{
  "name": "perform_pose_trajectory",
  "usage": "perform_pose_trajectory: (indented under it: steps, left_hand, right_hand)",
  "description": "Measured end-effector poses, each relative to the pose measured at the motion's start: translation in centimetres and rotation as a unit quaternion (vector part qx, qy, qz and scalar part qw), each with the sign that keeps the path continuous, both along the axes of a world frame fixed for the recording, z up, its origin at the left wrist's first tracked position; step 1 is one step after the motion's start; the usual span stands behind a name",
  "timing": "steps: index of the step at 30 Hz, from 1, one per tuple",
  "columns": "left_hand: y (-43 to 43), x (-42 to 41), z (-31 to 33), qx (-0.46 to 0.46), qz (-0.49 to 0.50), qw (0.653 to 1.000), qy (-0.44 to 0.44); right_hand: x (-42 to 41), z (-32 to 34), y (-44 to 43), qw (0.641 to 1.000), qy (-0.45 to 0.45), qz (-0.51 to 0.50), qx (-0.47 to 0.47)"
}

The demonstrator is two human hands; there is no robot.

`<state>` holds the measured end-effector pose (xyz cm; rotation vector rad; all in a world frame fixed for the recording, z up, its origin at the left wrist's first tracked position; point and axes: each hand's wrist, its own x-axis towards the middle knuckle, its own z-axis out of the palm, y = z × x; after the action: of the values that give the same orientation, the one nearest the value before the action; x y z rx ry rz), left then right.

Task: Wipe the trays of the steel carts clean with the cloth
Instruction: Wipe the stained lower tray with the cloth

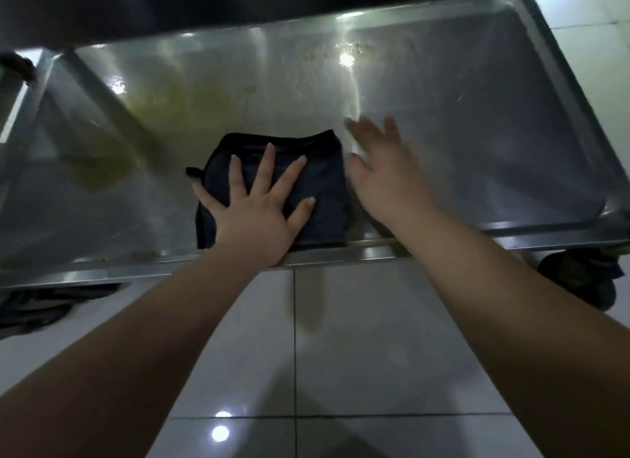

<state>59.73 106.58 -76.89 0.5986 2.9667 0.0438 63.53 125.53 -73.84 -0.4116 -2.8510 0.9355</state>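
Pressing flat on a folded dark cloth (324, 191), left hand (254, 208) with fingers spread straight, cloth lying by the front rim of the steel tray (477, 116), right hand (385, 174) at the cloth's 3 o'clock, blurred, fingers straight and holding nothing, yellowish smear (163, 116) at the cloth's 10 o'clock.

Left hand (254, 215) flat; right hand (385, 171) open, blurred.

Open tray (477, 133) rightward (dark shelf (204, 7) perhaps overhead)
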Motion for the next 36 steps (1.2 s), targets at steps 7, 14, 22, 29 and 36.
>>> perform_pose_trajectory:
  steps: [7, 14, 22, 29, 36]
  left_hand:
    - [-7.2, -1.0, 0.7, -0.026, 0.038, 0.999, -0.025]
    - [-8.0, -0.7, 0.7, -0.044, 0.047, 0.998, -0.025]
    - [-6.2, 0.7, 0.2, -0.016, 0.06, 0.997, -0.043]
    - [-4.8, -11.3, 0.2, -0.017, 0.092, 0.995, -0.024]
    - [-3.0, -18.4, 0.4, -0.036, 0.083, 0.994, -0.063]
  right_hand:
    - [-3.5, -1.7, -6.0, 0.994, -0.057, 0.068, 0.064]
    - [-3.4, -2.5, -7.1, 0.967, -0.11, 0.073, 0.218]
    - [-3.5, -2.4, -9.3, 0.978, -0.078, 0.093, 0.17]
    - [-3.6, -2.8, -9.6, 0.973, -0.089, 0.085, 0.194]
    - [-4.1, -2.6, -9.6, 0.971, -0.095, 0.087, 0.199]
